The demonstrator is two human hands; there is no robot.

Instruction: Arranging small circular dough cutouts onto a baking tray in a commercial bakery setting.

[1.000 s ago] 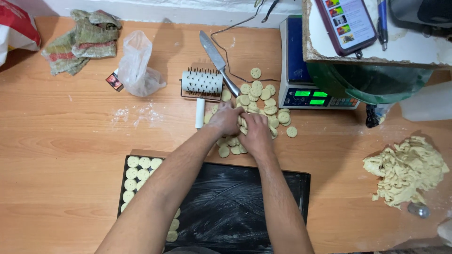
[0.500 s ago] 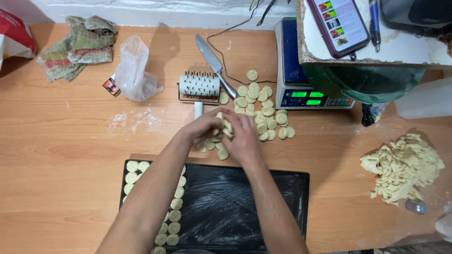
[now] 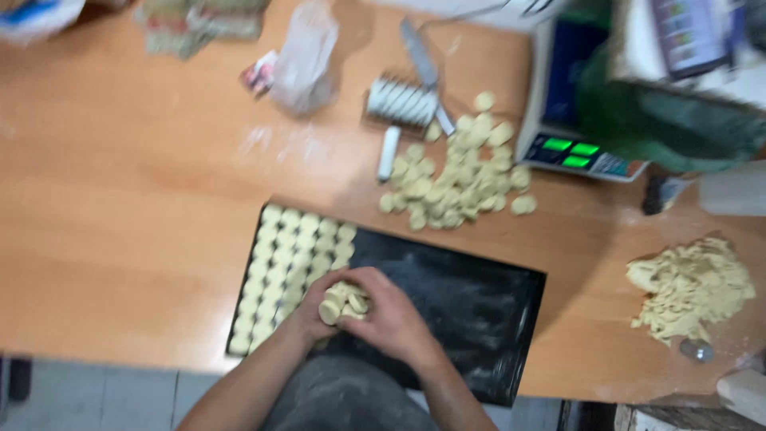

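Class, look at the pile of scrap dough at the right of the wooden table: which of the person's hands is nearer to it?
Right. The right hand is over the black baking tray, on the side toward the scrap dough pile; the left hand lies farther away, beside the rows of dough discs.

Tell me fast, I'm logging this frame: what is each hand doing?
Left hand: cupped shut on the small round pale dough discs, above the black baking tray.
Right hand: closed over the same discs.

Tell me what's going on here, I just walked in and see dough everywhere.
A person is laying small round dough discs on a black baking tray. Both hands, left hand and right hand, cup a stack of discs over the tray, beside the filled rows at its left end. A loose pile of discs waits on the wooden table.
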